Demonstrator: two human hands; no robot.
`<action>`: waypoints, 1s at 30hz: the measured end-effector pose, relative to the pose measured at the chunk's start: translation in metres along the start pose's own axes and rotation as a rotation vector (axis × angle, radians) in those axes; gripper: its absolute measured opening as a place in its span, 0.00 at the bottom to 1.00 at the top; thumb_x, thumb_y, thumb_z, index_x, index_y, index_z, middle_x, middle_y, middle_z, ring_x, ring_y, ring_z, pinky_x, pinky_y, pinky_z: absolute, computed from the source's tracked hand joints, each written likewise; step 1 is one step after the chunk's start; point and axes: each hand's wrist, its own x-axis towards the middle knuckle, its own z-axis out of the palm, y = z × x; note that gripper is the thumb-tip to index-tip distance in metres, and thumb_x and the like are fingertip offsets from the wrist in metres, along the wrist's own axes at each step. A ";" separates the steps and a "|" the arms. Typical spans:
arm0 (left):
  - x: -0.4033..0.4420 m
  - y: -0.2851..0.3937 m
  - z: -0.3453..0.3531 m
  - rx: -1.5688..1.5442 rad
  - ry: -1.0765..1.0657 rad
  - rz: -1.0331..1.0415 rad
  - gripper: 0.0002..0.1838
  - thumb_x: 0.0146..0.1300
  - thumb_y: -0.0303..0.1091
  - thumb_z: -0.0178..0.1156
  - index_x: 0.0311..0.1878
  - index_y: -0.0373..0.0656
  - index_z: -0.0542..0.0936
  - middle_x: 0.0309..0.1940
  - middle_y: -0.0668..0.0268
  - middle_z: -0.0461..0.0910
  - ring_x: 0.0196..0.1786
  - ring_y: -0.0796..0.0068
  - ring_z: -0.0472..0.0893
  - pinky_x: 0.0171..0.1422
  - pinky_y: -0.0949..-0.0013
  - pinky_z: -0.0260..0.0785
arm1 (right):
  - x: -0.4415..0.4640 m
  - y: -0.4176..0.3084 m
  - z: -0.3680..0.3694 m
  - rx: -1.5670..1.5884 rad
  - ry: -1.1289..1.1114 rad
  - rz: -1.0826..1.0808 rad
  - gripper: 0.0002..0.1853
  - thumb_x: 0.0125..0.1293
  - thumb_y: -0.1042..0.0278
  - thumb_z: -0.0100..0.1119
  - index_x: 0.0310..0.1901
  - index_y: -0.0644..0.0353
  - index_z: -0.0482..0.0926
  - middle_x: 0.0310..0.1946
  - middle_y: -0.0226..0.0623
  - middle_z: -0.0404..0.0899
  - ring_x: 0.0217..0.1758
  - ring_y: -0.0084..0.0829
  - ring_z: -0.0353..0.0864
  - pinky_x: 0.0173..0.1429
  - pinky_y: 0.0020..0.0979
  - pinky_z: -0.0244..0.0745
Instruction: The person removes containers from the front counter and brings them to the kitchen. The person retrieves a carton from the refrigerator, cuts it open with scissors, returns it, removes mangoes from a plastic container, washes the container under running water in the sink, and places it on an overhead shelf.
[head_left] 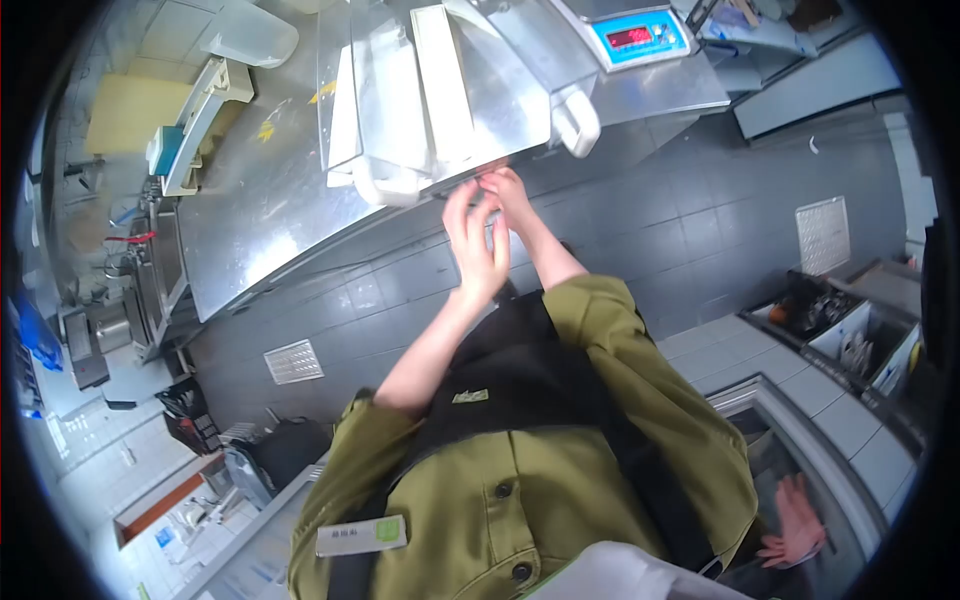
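Left hand (480,247), fingers apart, and right hand (512,197), fingers unclear, near white-handled containers (394,105); contents unclear.

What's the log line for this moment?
left hand: near table edge; right hand: near table edge; grips: unclear; scale: on table, display lit

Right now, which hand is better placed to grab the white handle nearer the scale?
Probably the right hand: it looks closer to that white handle, with the left hand sitting nearer the other handle.
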 end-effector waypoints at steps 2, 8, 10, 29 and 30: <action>-0.034 -0.002 -0.038 0.010 -0.079 0.056 0.14 0.51 0.22 0.52 0.43 0.37 0.70 0.53 0.53 0.64 0.56 0.54 0.63 0.60 0.57 0.53 | 0.008 0.015 0.031 0.299 0.040 0.068 0.15 0.52 0.75 0.44 0.44 0.59 0.67 0.35 0.31 0.71 0.41 0.23 0.70 0.45 0.32 0.65; -0.133 -0.083 -0.096 -0.027 -0.124 -0.456 0.11 0.56 0.23 0.48 0.44 0.36 0.68 0.48 0.55 0.69 0.51 0.63 0.68 0.56 0.65 0.58 | -0.052 0.043 0.005 0.020 0.088 -0.245 0.21 0.51 0.70 0.52 0.49 0.60 0.63 0.42 0.34 0.69 0.45 0.23 0.69 0.49 0.29 0.64; -0.151 -0.104 -0.090 -0.033 -0.307 -0.598 0.11 0.58 0.24 0.48 0.44 0.35 0.68 0.46 0.57 0.70 0.49 0.67 0.70 0.53 0.68 0.60 | -0.106 0.057 -0.034 -0.174 0.175 -0.391 0.24 0.53 0.62 0.55 0.50 0.63 0.63 0.42 0.35 0.69 0.44 0.24 0.69 0.49 0.29 0.65; -0.068 -0.268 0.334 0.186 -0.952 -0.387 0.22 0.52 0.36 0.59 0.49 0.36 0.70 0.39 0.60 0.74 0.46 0.65 0.74 0.49 0.69 0.65 | -0.309 -0.103 -0.368 -1.237 1.130 -0.579 0.28 0.42 0.67 0.70 0.48 0.59 0.73 0.31 0.36 0.72 0.30 0.23 0.68 0.32 0.24 0.67; -0.064 -0.289 0.351 0.263 -0.888 -0.323 0.23 0.51 0.36 0.59 0.50 0.36 0.70 0.41 0.58 0.73 0.47 0.62 0.73 0.51 0.67 0.64 | -0.309 -0.102 -0.382 -1.273 1.095 -0.695 0.28 0.40 0.69 0.71 0.47 0.60 0.73 0.30 0.34 0.73 0.29 0.23 0.68 0.30 0.23 0.65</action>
